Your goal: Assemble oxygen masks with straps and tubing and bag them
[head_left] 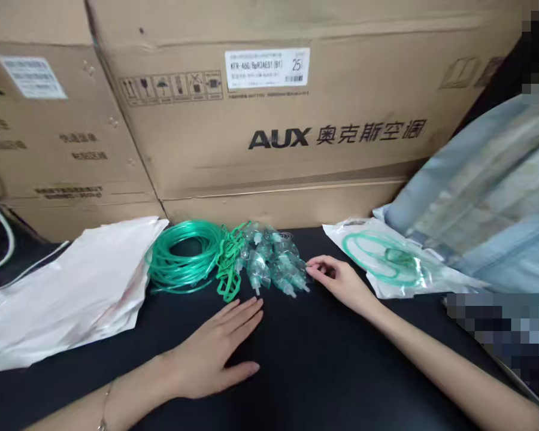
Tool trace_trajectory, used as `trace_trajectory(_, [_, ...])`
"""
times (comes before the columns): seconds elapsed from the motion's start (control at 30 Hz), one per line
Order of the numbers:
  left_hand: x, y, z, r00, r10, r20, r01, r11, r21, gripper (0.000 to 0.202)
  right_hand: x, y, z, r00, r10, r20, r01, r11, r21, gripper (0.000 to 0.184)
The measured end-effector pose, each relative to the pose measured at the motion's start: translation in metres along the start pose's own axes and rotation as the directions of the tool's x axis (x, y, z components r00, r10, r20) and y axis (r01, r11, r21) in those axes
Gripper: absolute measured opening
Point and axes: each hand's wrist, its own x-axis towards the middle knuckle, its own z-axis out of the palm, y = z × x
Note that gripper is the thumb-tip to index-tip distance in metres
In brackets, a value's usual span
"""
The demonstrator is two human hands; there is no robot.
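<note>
My left hand (215, 353) lies flat on the black table (323, 371), fingers stretched out toward a pile of clear plastic parts (273, 263); it holds nothing. My right hand (339, 281) reaches the pile's right edge, its fingertips curled and touching one of the clear pieces. To the left of the pile sits a coil of green tubing (184, 257), with green straps (229, 266) lying between coil and pile.
A stack of white plastic bags (67, 287) lies at the left. A sealed bag with green tubing inside (386, 260) lies at the right, beside large soft bags (489, 197). Big cardboard boxes (273, 120) wall off the back of the table.
</note>
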Motion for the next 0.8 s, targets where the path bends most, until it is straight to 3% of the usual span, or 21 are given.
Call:
trace_trajectory(0.13, [0.0,-0.003,0.002,0.999,0.03,-0.045,-0.03,1.0,0.002,0.066,0.001,-0.003,-0.001,0.999,0.007,0.052,-0.011,0.998,0.063,0.028])
trace_trajectory(0.27, [-0.002,0.001,0.002,0.985,0.1,-0.143,-0.082,0.988,0.133,0.065,-0.001,-0.006,0.003,0.988,0.047,0.145,-0.066,0.989,0.133,0.038])
trace_trajectory(0.37, [0.008,0.011,-0.002,0.924,0.261,-0.279,-0.164,0.931,0.328,0.054,-0.003,-0.009,0.006,0.986,0.063,0.153,-0.091,0.979,0.18,0.037])
trace_trajectory(0.43, [0.021,0.016,-0.003,0.888,0.335,-0.315,-0.182,0.885,0.43,0.045,-0.004,-0.011,0.007,0.987,0.068,0.145,-0.097,0.973,0.208,0.036])
trace_trajectory(0.6, [0.049,0.017,-0.002,0.922,0.241,-0.304,-0.081,0.886,0.456,0.044,-0.008,-0.018,0.0,1.0,0.024,0.011,-0.026,0.969,0.247,0.028])
trace_trajectory(0.7, [0.052,0.014,-0.001,0.934,0.206,-0.29,-0.063,0.898,0.437,0.046,-0.01,-0.02,-0.004,0.996,-0.016,-0.088,0.04,0.959,0.281,0.025])
trace_trajectory(0.8, [0.049,0.013,-0.001,0.931,0.203,-0.305,-0.074,0.92,0.386,0.045,-0.013,-0.02,-0.001,0.995,-0.049,-0.083,0.079,0.908,0.411,0.025])
